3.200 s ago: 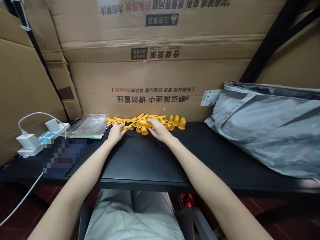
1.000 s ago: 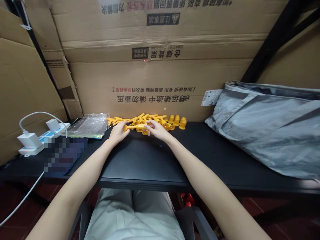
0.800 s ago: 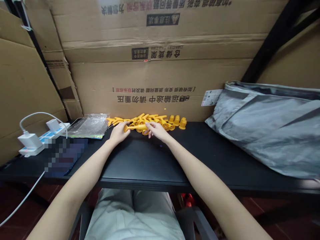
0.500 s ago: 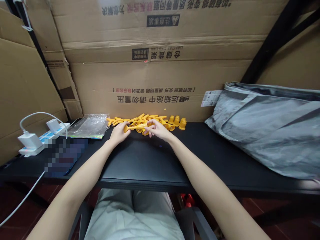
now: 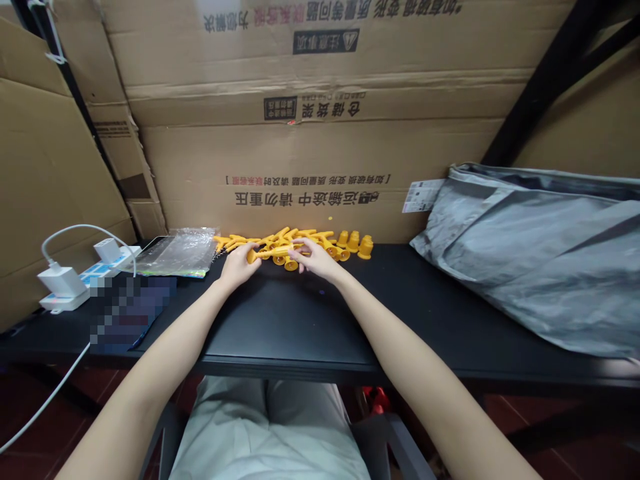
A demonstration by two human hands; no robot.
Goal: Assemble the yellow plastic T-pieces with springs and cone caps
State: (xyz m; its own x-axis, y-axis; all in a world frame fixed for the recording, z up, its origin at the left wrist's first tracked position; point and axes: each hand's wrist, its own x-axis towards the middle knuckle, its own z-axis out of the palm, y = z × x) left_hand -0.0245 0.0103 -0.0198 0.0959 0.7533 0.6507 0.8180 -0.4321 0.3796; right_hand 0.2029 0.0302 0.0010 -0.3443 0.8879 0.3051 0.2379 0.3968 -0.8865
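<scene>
A slim yellow plastic piece stretches level between my two hands, above the black table. My left hand is closed around its wider left end. At the other end, the fingers of my right hand pinch the piece and hide part of it. Just behind my hands lies a heap of yellow plastic parts, some forked and some with round cup-like ends. To the right of the heap, several yellow bell-shaped caps stand by the cardboard.
Clear plastic bags lie left of the heap. Farther left are a power strip with white chargers and a cable, and a blurred dark item. A grey bag sits at right. Printed cardboard walls the back.
The yellow piece has shifted or turned very slightly between my fingers. Both hands stay in nearly the same place.
</scene>
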